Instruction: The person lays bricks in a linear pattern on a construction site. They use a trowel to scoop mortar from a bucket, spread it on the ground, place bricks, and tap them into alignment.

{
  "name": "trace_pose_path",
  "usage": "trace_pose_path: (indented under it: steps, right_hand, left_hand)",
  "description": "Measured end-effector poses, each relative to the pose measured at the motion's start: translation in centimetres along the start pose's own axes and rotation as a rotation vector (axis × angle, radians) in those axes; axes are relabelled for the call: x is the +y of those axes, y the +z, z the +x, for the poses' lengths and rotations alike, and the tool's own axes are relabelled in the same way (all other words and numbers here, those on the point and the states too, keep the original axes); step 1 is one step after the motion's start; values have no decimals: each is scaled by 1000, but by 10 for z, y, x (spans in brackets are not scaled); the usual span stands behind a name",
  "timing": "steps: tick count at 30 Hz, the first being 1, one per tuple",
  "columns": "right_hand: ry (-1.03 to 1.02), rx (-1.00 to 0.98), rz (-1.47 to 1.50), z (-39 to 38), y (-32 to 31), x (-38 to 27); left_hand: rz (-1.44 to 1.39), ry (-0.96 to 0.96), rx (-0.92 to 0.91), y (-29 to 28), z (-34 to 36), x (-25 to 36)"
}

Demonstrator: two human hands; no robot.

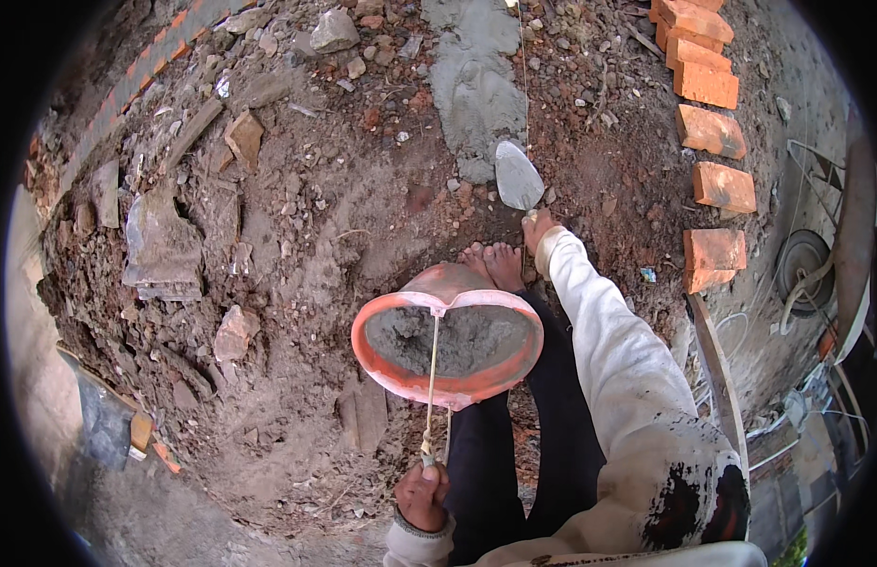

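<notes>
An orange bucket (448, 342), squashed into a heart-shaped rim and partly filled with grey mortar (457, 338), hangs or rests low over the bare feet (493, 262) at the centre of the view; whether its base touches the ground cannot be told. A thin cord (432, 378) runs from across the bucket's mouth down to the left hand (422, 493), which is curled into a closed fist around the cord's lower end, fingers folded tight and thumb on top. The right hand (536, 227), at the end of a white, stained sleeve (616, 350), reaches forward past the feet and is closed around the handle of a trowel (517, 176); the fingers are mostly hidden, so the exact grip cannot be told. The trowel's grey blade lies flat at the near end of a strip of wet mortar (474, 85) spread on the earth. A taut string line (524, 76) runs along that strip. To the right, a row of red bricks (711, 132) stands spaced along the reddish soil. Loose stones, broken slabs (160, 248) and rubble lie scattered to the left, and a brick edge (141, 80) borders the upper left.
</notes>
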State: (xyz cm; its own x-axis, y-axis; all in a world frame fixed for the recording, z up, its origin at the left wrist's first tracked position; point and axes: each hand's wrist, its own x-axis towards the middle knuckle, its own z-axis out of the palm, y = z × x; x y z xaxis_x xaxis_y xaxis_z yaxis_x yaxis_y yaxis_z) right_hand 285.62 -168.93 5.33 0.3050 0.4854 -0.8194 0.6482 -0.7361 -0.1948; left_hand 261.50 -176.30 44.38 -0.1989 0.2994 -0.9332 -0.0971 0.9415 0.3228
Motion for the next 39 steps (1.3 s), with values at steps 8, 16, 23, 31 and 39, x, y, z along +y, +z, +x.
trace_pose_path:
  steps: [8, 16, 23, 31, 39]
  right_hand:
    - [-37, -62, -159, 25, -9, 1]
    - [-329, -20, 111, -142, -91, 27]
    - [-415, 100, 434, -311, -150, 29]
    - [-388, 99, 280, -335, -189, 19]
    - [-214, 119, 330, -340, -186, 90]
  left_hand:
    - [16, 0, -22, 12, 13, 12]
    - [96, 33, -23, 25, 8, 37]
    - [-20, 38, -72, 41, 0, 68]
    - [-36, 206, -152, 62, 13, 177]
    - [-44, 361, -163, 108, 38, 224]
